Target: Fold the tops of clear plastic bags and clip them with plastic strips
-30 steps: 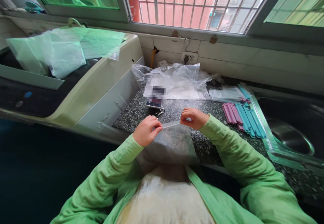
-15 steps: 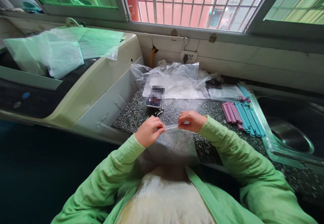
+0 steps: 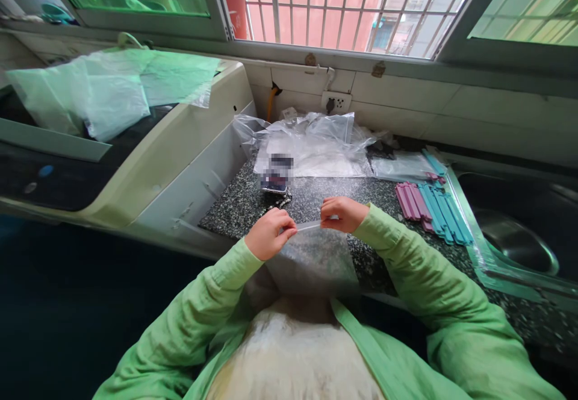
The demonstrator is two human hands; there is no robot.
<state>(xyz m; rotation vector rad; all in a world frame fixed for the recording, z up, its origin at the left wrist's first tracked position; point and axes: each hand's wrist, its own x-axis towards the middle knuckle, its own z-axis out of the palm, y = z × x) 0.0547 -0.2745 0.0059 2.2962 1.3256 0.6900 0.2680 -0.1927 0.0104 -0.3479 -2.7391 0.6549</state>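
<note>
A clear plastic bag (image 3: 316, 261) hangs between my two hands over the front edge of the speckled counter. My left hand (image 3: 271, 233) pinches its top edge at the left. At the right, my right hand (image 3: 342, 214) grips the same edge, fingers curled in. The short strip of edge between them looks whitish and is pulled straight. Just beyond my left hand lies a phone-like device (image 3: 275, 182), its face blurred out. Pink clips (image 3: 413, 201) and teal clips (image 3: 445, 212), long and narrow, lie in rows to the right of my right hand.
Crumpled clear plastic bags (image 3: 316, 147) are heaped at the back of the counter (image 3: 230, 207). A flat stack of bags (image 3: 401, 166) lies behind the clips. To the right is a sink (image 3: 519, 237). A washing machine (image 3: 180, 141) with plastic sheets on top stands at left.
Both hands have shifted very slightly to the right with the bag, still gripping its edge. The lower part of the bag has swung a little to the right.
</note>
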